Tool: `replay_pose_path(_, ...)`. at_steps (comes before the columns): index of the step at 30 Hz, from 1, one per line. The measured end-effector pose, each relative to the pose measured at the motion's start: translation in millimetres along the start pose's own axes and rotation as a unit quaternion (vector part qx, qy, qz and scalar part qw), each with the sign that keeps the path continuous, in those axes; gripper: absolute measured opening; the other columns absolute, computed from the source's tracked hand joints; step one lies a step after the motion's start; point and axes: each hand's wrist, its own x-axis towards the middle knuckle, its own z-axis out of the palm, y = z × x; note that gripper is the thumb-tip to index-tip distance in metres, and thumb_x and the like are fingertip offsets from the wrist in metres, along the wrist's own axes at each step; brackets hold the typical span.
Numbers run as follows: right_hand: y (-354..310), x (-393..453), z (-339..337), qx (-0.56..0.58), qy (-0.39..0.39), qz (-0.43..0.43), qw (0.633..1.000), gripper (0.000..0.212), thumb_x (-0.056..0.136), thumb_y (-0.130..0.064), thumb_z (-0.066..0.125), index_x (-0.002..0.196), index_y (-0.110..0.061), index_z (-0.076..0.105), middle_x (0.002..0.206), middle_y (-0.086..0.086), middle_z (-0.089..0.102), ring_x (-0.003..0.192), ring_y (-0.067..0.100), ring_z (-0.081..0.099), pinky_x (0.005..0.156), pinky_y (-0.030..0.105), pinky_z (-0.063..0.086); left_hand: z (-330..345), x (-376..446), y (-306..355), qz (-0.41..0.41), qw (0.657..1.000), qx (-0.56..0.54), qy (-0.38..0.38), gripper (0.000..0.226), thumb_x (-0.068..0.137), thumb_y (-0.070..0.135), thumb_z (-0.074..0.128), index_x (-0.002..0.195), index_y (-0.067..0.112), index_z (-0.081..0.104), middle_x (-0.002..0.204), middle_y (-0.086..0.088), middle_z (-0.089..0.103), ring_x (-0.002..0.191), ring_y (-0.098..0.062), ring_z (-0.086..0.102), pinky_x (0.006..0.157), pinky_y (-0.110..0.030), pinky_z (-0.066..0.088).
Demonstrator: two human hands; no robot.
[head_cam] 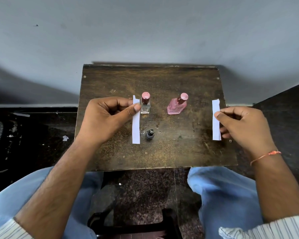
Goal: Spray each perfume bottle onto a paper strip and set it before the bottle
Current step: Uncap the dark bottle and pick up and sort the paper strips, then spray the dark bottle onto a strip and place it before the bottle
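Hands each pinch a white strip: left hand (104,118) grips one paper strip (136,125) beside the clear bottle (145,104), right hand (243,125) grips another strip (216,121) at the surface (171,149) edge — pink bottle (177,105) script unreadable, small dark bottle (150,134) nearer.

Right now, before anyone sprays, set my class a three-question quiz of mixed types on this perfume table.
1. True or false: the left hand pinches a paper strip.
2. How many bottles stand on the wooden table?
3. Which bottle is capless? A) clear bottle B) pink bottle C) small dark bottle

Key: 1. True; the right hand pinches another strip. 2. Three. 3. C; its nozzle shows, the others wear pink caps.
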Motion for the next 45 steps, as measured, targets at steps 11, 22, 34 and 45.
replay_pose_path(11, 14.7, 12.9, 4.3, -0.140, 0.019, 0.006, 0.990, 0.006, 0.093, -0.034, 0.082, 0.099, -0.033, 0.081, 0.096, -0.007, 0.081, 0.089, 0.024, 0.079, 0.092, 0.051, 0.065, -6.5, -1.9, 5.8, -0.033, 0.998, 0.059, 0.000, 0.012, 0.094, 0.026, 0.081, 0.102, 0.018, 0.085, 0.071, 0.006, 0.079, 0.052, -0.004, 0.060, 0.052, -0.019, 0.053)
replay_pose_path(22, -9.0, -9.5, 14.1, -0.173, 0.011, -0.155, 0.973, 0.017, 0.087, -0.039, 0.088, 0.098, -0.029, 0.080, 0.089, -0.008, 0.072, 0.084, 0.015, 0.068, 0.076, 0.033, 0.055, -6.8, -3.0, 7.6, -0.084, 0.996, 0.030, -0.011, 0.034, 0.085, 0.035, 0.080, 0.111, 0.016, 0.072, 0.087, -0.010, 0.084, 0.060, -0.016, 0.071, 0.060, -0.031, 0.062)
replay_pose_path(34, -23.4, -48.3, 92.1, -0.039, -0.240, -0.296, 0.924, 0.054, 0.087, -0.038, 0.090, 0.138, -0.036, 0.070, 0.134, -0.022, 0.069, 0.096, 0.005, 0.073, 0.076, 0.010, 0.050, 0.1, -7.7, 11.9, -0.069, 0.996, 0.030, -0.036, 0.016, 0.094, 0.015, 0.079, 0.107, 0.023, 0.083, 0.098, 0.006, 0.085, 0.082, -0.010, 0.081, 0.070, -0.018, 0.064)
replay_pose_path(45, -23.4, -47.1, 103.2, 0.123, -0.225, -0.171, 0.951, 0.023, 0.094, -0.036, 0.081, 0.116, -0.028, 0.081, 0.103, -0.002, 0.083, 0.095, 0.021, 0.077, 0.085, 0.043, 0.065, -3.4, -8.4, 8.2, -0.100, 0.992, -0.002, -0.083, 0.035, 0.087, 0.009, 0.085, 0.120, 0.021, 0.081, 0.106, -0.003, 0.086, 0.097, -0.027, 0.083, 0.093, -0.036, 0.067)
